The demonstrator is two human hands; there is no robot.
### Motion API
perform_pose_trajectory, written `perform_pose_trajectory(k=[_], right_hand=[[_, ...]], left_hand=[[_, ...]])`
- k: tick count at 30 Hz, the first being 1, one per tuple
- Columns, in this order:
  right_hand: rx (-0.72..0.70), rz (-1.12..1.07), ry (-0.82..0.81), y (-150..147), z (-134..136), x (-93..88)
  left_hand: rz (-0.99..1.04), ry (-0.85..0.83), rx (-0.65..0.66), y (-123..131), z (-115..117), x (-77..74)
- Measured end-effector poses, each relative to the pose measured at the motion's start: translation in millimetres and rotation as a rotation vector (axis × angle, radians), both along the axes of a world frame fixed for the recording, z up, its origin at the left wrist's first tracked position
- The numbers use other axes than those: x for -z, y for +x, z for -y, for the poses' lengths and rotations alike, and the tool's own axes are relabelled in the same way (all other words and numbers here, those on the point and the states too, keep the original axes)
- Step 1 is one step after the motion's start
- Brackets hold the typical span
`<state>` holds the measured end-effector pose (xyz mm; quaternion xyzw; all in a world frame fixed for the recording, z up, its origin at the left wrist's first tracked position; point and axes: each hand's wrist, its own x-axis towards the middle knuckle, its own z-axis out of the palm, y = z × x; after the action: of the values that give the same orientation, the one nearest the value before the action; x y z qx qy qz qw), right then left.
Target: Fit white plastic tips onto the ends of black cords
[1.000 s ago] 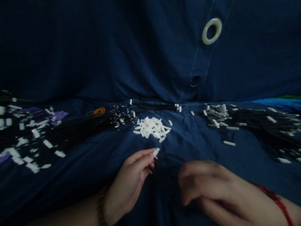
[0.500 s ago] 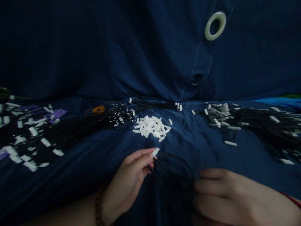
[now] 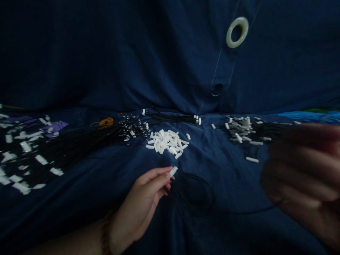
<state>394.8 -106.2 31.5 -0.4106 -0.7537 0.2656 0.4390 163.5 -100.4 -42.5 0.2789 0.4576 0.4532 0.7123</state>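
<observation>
My left hand pinches a white connector between thumb and forefinger. Several thin black wires trail from it and loop to the right. At the right edge, my right hand is raised and blurred, its fingers curled. One black wire runs taut from the bundle to this hand, so it appears gripped there, though the fingertips are hidden. Just beyond my left hand lies a heap of small white connectors on the dark blue cloth.
At left, black wires with white ends spread over purple pieces. An orange coil and bare wire tips lie behind. Another white-ended bundle is at right. Hanging blue fabric with a pale ring rises at the back.
My right hand has moved up and to the right, drawing one black wire out with it. My left hand keeps its pinch on the connector. The view has shifted slightly.
</observation>
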Motion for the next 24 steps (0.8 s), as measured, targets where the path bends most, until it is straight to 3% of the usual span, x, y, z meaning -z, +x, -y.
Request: perform_pose_trajectory(k=[2,4,10,24], right_hand=[[-0.201,-0.195,-0.440,-26.8,7.6,6.5],[-0.277,-0.167,-0.651,-50.5,13.4,18.1],[-0.114,0.199,-0.486,-72.2,12.6,47.4],[-0.023,0.285,-0.380,-72.5,8.9,54.2]], left_hand=[[-0.001,-0.007,0.012,0.6,0.5,-0.4],[-0.006,-0.016,0.013,1.6,1.5,-0.9],[0.048,-0.059,-0.008,4.8,6.2,1.7],[0.058,-0.081,-0.005,7.3,5.6,-0.5]])
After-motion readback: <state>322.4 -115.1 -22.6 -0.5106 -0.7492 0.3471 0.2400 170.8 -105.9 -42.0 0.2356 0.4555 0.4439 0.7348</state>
